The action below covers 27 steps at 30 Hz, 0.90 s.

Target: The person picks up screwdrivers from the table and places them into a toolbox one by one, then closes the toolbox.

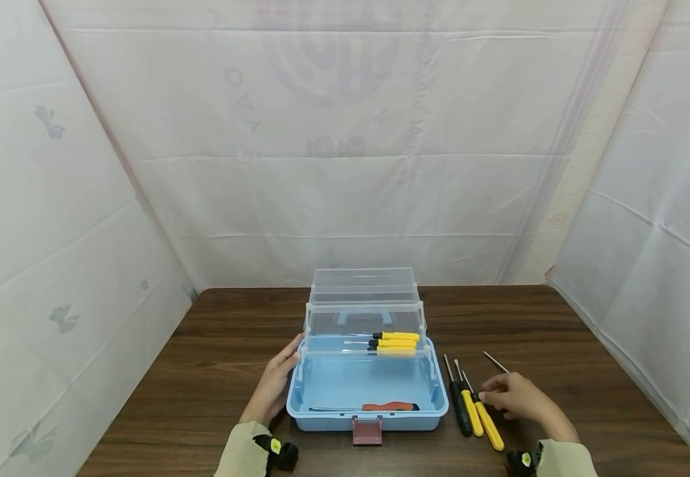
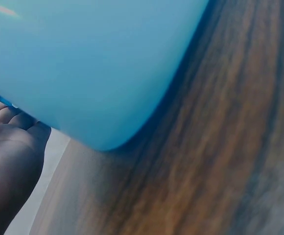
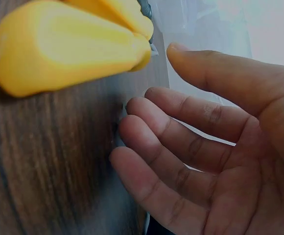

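Observation:
A light blue toolbox point(image 1: 368, 384) stands with its clear lid point(image 1: 364, 291) raised. My left hand point(image 1: 274, 381) rests against its left side, fingertips at the rim; in the left wrist view the toolbox side point(image 2: 98, 73) fills much of the picture. My right hand point(image 1: 517, 399) hovers beside the screwdrivers on the right, fingers loosely bent and holding nothing in the right wrist view. Nearest to it is a yellow-handled screwdriver point(image 1: 489, 427); a second yellow one point(image 1: 472, 412) and a black one point(image 1: 459, 407) lie alongside. A metal shaft point(image 1: 496, 362) sticks out beyond the hand, its handle hidden.
Several yellow screwdrivers point(image 1: 397, 343) lie in the back of the toolbox, behind the clear lid section. A red-handled screwdriver point(image 1: 389, 406) lies along its front wall, above the pink latch point(image 1: 367, 430). The dark wooden table point(image 1: 213, 371) has white sheeting point(image 1: 345, 199) around it.

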### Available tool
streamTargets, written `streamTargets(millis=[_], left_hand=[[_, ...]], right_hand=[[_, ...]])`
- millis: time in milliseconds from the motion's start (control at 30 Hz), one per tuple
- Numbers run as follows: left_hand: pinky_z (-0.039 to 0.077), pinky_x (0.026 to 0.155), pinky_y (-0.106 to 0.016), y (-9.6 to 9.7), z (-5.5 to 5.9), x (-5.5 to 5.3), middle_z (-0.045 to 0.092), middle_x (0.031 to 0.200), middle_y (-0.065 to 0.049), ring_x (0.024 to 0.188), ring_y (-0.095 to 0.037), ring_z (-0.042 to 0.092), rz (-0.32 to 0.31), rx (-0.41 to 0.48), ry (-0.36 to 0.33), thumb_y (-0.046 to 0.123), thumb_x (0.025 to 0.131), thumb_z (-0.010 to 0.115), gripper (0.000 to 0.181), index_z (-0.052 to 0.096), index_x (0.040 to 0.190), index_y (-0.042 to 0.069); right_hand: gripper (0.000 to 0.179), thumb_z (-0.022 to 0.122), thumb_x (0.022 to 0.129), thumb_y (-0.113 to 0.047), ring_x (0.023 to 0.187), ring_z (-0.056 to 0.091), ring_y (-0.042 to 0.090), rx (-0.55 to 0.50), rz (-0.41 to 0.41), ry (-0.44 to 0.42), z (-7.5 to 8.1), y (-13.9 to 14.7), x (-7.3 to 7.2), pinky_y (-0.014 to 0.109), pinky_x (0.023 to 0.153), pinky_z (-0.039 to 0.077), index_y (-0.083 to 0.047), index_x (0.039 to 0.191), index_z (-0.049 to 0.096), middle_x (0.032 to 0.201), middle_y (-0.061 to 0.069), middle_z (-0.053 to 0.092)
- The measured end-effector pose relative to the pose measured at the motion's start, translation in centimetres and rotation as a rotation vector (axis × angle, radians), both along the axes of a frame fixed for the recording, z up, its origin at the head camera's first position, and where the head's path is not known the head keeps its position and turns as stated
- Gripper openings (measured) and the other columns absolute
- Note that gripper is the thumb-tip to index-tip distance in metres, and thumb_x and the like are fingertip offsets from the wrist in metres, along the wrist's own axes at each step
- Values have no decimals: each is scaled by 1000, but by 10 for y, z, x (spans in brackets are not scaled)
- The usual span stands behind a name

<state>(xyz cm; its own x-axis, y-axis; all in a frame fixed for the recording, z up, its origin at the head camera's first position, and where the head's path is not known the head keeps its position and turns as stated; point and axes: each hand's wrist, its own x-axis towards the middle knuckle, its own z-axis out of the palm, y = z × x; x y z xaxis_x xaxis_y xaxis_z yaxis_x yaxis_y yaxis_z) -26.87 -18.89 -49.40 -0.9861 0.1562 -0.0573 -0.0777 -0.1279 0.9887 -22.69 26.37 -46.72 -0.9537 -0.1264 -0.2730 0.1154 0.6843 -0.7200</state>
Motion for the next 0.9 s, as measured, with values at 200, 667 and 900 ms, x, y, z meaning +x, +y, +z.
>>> streamTargets(millis=[200, 667, 900], left_hand=[[18, 117, -52, -1, -1, 1, 20, 160, -8, 148, -32, 14, 2, -12, 2, 19, 103, 39, 50, 28, 152, 12], [19, 117, -53, -1, 0, 2, 20, 161, -8, 148, -32, 14, 1, -21, 4, 20, 103, 40, 51, 28, 152, 12], [19, 117, -52, -1, -1, 2, 18, 161, -10, 148, -31, 14, -10, 2, 15, 18, 103, 39, 52, 26, 152, 11]], right_hand=[[38, 69, 87, -23, 81, 63, 17, -29, 3, -11, -1, 2, 4, 38, 66, 58, 7, 111, 63, 95, 7, 67], [40, 73, 84, -27, 81, 63, 17, -20, 1, -54, -4, 6, 9, 38, 67, 58, 6, 105, 66, 88, 5, 67], [38, 74, 83, -26, 80, 64, 18, -21, -17, -70, -5, 4, 11, 38, 68, 58, 6, 104, 66, 89, 5, 68]])
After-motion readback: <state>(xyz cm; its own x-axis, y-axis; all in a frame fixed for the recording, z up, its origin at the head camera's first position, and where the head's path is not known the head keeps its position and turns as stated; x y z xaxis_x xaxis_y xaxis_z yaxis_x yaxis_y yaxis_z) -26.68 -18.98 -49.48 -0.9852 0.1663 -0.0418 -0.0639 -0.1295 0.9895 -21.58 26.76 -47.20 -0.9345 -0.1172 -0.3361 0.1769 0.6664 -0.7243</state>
